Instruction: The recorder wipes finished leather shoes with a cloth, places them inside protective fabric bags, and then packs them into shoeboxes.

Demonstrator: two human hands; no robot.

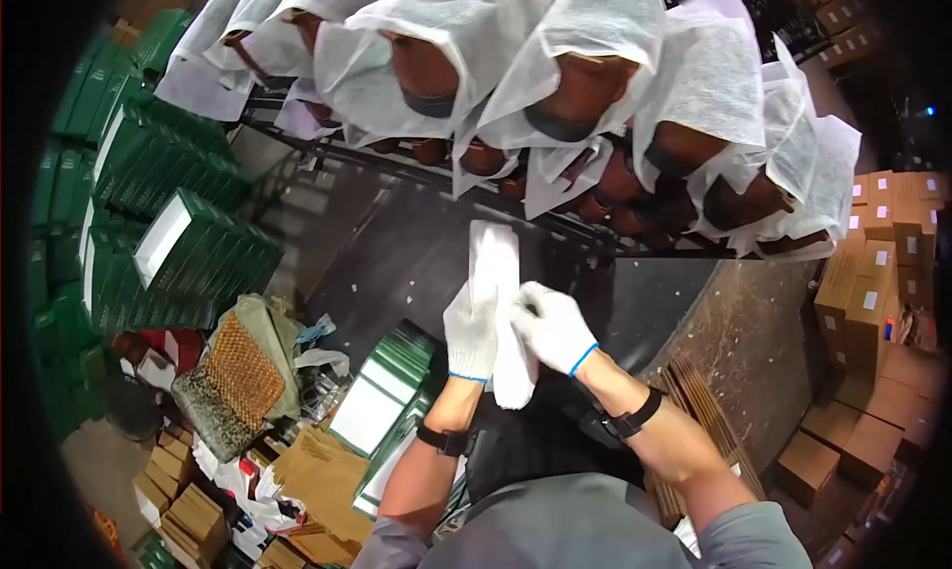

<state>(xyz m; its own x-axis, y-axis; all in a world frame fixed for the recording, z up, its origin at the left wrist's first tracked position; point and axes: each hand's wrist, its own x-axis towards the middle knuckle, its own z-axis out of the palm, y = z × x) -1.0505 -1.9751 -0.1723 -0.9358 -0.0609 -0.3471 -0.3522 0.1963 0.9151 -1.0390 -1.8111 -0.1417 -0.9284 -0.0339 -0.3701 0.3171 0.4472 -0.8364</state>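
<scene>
Black metal rack is loaded in rows with brown, leather-like shoes, many draped in thin white fabric covers. Below it, a dark, flat sheet is dotted with small pale scraps. At right, scuffed brownish floor is covered along its far edge by stacked brown cardboard boxes; support under leftmost stacks is hidden.

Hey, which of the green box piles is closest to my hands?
The small pile, just left of your left hand, with a white panel showing on its top box. The big pile is farther off, toward the picture's left edge.
</scene>
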